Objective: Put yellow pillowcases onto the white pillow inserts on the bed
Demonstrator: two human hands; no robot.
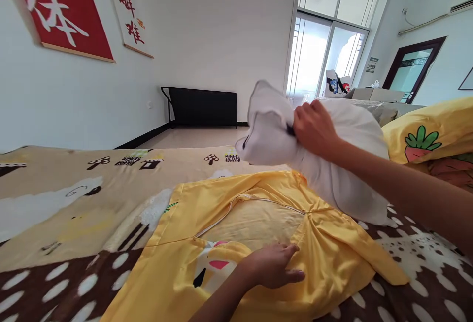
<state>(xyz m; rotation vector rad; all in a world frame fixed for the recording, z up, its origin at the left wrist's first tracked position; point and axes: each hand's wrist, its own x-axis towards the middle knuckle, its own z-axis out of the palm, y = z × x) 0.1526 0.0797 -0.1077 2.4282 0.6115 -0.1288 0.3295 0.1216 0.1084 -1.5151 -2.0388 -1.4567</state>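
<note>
White pillow over open yellow cover

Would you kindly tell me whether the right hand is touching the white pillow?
Touching. The head view shows the right hand closed on the white pillow, its fabric gathered at the grip.

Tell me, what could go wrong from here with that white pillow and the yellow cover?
The right hand grips the white pillow near one end, so it might slip and drop. The yellow cover lies creased to one side of its opening, so its fabric could bunch up. What looks like a zip edges that opening and might snag the pillow's cloth.
</note>
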